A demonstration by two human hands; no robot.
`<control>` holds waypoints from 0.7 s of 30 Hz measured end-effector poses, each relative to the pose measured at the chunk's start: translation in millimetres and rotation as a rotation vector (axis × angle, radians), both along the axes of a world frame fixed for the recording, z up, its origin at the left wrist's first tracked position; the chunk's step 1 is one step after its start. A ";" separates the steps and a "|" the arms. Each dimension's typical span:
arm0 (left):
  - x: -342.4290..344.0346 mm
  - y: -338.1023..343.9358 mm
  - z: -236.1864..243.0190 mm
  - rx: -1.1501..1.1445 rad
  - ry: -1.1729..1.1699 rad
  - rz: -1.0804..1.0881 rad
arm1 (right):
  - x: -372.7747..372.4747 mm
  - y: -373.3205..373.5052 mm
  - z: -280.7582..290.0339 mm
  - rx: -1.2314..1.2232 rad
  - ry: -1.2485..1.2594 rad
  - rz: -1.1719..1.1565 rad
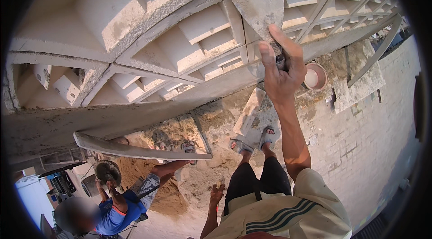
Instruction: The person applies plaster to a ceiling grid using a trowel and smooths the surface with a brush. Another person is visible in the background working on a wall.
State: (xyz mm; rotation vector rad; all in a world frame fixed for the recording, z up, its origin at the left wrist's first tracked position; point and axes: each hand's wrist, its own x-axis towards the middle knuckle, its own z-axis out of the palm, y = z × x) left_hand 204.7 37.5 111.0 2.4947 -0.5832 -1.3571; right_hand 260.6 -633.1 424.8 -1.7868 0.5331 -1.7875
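One scraper [261, 3] blade above right hand [281, 75] fingers [285, 43].

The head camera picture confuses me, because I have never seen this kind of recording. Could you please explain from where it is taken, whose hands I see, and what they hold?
There is no machine here. A person wears a wide fisheye camera on the head, looking down, so straight edges bend near the rim. The arms entering from the lower edge are that person's own.

The right hand is raised and grips the handle of a broad putty knife, whose blade lies against a pale concrete lattice wall. The left hand hangs low; it seems to hold something small, but I cannot tell what.

Below are the person's sandalled feet, standing on rough mortar and brick paving. A small bowl rests near the wall. At the lower left, a co-worker in a blue shirt holds a round pan.
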 end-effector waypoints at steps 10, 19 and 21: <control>2.0 -41.4 25.0 0.161 0.208 0.571 | 2.4 -9.1 -10.5 -0.023 -0.096 -0.042; -8.5 -32.1 16.5 -0.048 0.185 0.505 | -1.0 -15.0 -7.5 -0.022 -0.093 -0.043; -6.2 -21.3 11.5 -0.070 0.164 0.391 | -3.7 -18.5 -6.9 -0.032 -0.089 -0.058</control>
